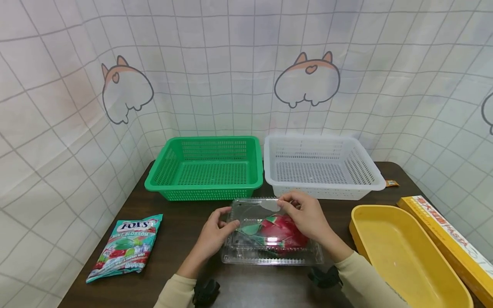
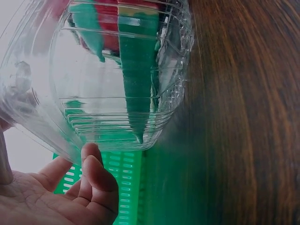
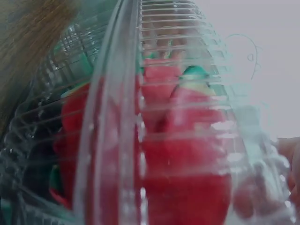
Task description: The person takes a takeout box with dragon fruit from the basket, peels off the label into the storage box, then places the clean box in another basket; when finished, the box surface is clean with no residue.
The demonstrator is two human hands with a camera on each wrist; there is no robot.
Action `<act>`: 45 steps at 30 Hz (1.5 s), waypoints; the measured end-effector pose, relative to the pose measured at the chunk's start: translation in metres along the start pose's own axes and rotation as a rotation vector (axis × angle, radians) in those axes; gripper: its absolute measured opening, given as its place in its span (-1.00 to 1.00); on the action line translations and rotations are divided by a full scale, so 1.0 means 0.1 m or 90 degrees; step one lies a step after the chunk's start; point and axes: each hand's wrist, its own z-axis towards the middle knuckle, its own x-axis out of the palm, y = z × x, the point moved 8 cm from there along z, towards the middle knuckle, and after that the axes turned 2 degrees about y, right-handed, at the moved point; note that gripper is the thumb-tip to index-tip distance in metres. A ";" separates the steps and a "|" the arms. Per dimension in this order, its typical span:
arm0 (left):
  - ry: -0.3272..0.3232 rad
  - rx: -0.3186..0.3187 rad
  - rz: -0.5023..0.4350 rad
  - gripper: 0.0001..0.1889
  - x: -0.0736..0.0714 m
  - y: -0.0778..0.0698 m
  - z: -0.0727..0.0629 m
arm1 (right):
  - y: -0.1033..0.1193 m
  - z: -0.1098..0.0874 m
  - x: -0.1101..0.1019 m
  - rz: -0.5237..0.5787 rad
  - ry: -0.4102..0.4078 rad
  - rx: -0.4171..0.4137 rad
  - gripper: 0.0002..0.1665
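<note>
A clear plastic clamshell box (image 1: 269, 260) sits on the table in front of me in the head view. Inside it lies a red fruit with green tips (image 1: 283, 231), like a dragon fruit. My left hand (image 1: 212, 233) holds the box's left side, thumb over the lid; in the left wrist view its curled fingers (image 2: 101, 180) meet a corner of the clear plastic. At the lid's far edge, beside a whitish patch (image 1: 269, 205), my right hand (image 1: 306, 214) pinches the plastic. Most of the right hand falls outside the right wrist view.
Behind the box stand a green basket (image 1: 204, 193) and a white basket (image 1: 319, 191). A candy bag (image 1: 127, 246) lies at left. On the right are a yellow tray (image 1: 404, 256), a long yellow box (image 1: 450, 239) and a small orange packet (image 1: 391, 183).
</note>
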 end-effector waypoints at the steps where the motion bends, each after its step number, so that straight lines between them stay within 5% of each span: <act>1: 0.000 -0.002 0.001 -0.42 0.00 0.01 0.00 | -0.01 -0.01 -0.02 0.006 0.002 0.004 -0.90; 15: 0.007 -0.007 -0.004 -0.41 0.04 -0.03 0.01 | -0.10 -0.33 -0.75 0.009 -0.038 -0.014 -0.86; 28: -0.002 -0.020 0.010 -0.39 0.02 -0.04 -0.01 | -0.56 -0.88 -1.49 -0.093 -0.109 0.086 -0.81; 37: -0.002 -0.034 0.022 -0.40 0.03 -0.02 0.01 | -0.91 -1.23 -1.76 -0.160 -0.105 0.175 -0.70; 45: -0.004 -0.041 0.016 -0.39 0.03 0.03 0.01 | -1.04 -1.29 -1.89 -0.284 -0.082 0.117 -0.90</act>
